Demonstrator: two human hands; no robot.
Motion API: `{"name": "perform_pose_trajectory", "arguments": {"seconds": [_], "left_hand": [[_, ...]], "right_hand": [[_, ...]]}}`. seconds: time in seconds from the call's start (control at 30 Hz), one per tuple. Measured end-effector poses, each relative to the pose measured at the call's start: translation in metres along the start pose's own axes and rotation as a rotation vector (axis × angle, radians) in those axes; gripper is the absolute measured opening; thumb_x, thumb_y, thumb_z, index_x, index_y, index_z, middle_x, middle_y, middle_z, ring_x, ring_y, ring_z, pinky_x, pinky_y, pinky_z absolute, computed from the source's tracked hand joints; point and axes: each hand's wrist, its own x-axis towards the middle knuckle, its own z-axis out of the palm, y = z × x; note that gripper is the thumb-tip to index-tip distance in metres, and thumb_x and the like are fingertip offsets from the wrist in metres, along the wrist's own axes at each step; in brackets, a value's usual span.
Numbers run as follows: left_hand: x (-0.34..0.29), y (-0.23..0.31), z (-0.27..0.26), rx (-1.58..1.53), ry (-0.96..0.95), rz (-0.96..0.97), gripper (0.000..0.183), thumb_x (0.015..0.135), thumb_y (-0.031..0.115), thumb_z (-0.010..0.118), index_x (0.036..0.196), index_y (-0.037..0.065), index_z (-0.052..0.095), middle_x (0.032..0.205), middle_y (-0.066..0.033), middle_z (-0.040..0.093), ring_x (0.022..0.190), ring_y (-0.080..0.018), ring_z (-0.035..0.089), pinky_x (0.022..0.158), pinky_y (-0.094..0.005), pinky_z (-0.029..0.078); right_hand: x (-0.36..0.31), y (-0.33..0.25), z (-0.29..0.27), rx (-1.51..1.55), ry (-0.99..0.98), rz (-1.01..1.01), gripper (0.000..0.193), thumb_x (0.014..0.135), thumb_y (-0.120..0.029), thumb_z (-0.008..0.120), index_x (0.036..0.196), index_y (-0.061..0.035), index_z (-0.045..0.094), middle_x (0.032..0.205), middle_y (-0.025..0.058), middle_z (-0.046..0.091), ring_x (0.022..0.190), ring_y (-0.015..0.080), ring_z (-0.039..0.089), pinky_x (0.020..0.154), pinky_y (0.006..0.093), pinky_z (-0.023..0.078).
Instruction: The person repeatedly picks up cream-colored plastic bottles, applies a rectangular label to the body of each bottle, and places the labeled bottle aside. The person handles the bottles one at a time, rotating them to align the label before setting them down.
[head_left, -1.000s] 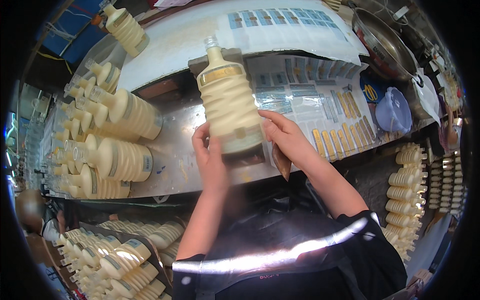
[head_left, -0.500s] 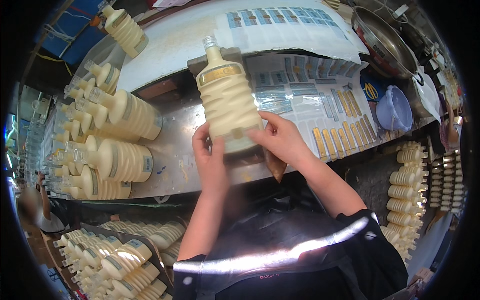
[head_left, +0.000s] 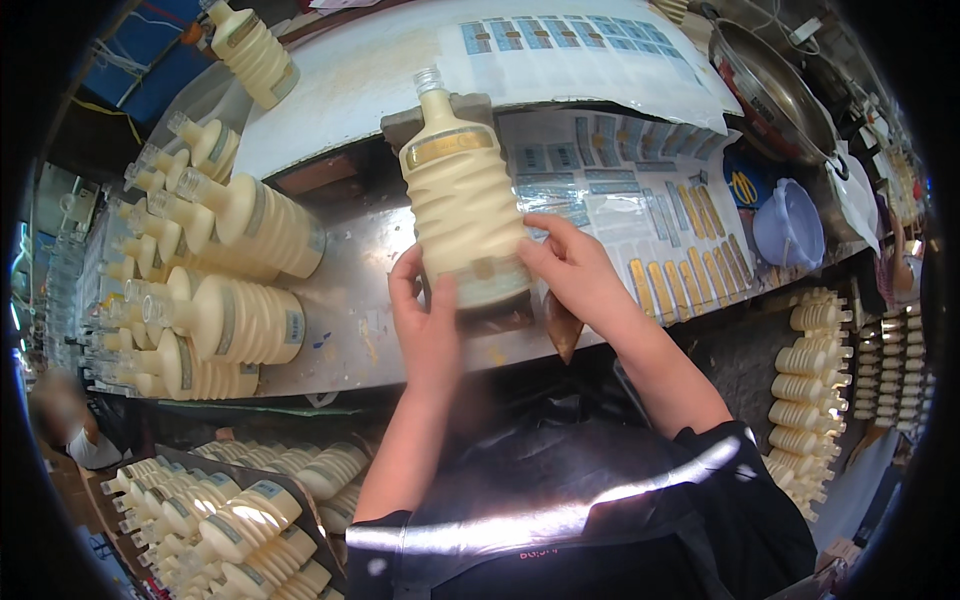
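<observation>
A grey metal table [head_left: 345,355] carries cream bottles [head_left: 250,318] at left and gold strips [head_left: 658,287] at right; more bottles [head_left: 245,518] crowd the room's near left. In the middle a gold-banded bottle [head_left: 463,205] points its neck far; its near end sits between the left hand [head_left: 425,320] and right hand [head_left: 577,275], their fingers [head_left: 406,272] gripping its sides.

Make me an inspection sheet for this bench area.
Surface: metal bench, marked with yellow and blue specks.
Job's things: cream bottle with gold band, its neck by a grey block; gold strips and blue strips right of it.
Clutter: lilac bucket, metal pan.
Hands: left hand at bottle's lower left, right hand at lower right; brown pointed object beneath, whether gripped unclear.
Cables: thin pale cords, upper left.
Surroundings: stacked bottles lower left, more lower right; person, left edge.
</observation>
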Motion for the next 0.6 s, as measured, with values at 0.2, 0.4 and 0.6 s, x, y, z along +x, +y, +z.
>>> {"name": "perform_pose_trajectory", "arguments": {"seconds": [0.2, 0.4, 0.6], "left_hand": [[-0.003, 0.009, 0.003, -0.089, -0.007, -0.034, 0.049, 0.103, 0.019, 0.060, 0.145, 0.002, 0.042, 0.140, -0.0117, 0.051, 0.128, -0.0208, 0.049, 0.110, -0.0373, 0.041], [-0.001, 0.009, 0.003, -0.083, -0.001, -0.050, 0.051, 0.101, 0.016, 0.062, 0.145, 0.003, 0.041, 0.141, -0.0117, 0.050, 0.127, -0.0213, 0.049, 0.110, -0.0381, 0.042], [-0.001, 0.010, 0.003, -0.126, 0.003, -0.065, 0.051, 0.101, 0.016, 0.063, 0.146, 0.002, 0.042, 0.142, -0.0115, 0.050, 0.129, -0.0210, 0.049, 0.112, -0.0375, 0.040]], "right_hand": [[-0.001, 0.012, 0.001, -0.007, -0.075, 0.010, 0.052, 0.092, -0.036, 0.073, 0.132, -0.0025, 0.065, 0.080, 0.0075, 0.070, 0.070, 0.0150, 0.068, 0.065, 0.0321, 0.055], [0.000, 0.014, 0.003, -0.044, -0.042, -0.027, 0.055, 0.088, -0.036, 0.077, 0.130, -0.0030, 0.066, 0.078, 0.0071, 0.068, 0.068, 0.0148, 0.066, 0.065, 0.0318, 0.055], [-0.002, 0.009, 0.005, -0.005, -0.047, -0.017, 0.057, 0.090, -0.026, 0.078, 0.137, 0.0016, 0.062, 0.069, -0.0062, 0.050, 0.063, 0.0028, 0.045, 0.057, 0.0219, 0.040]]}}
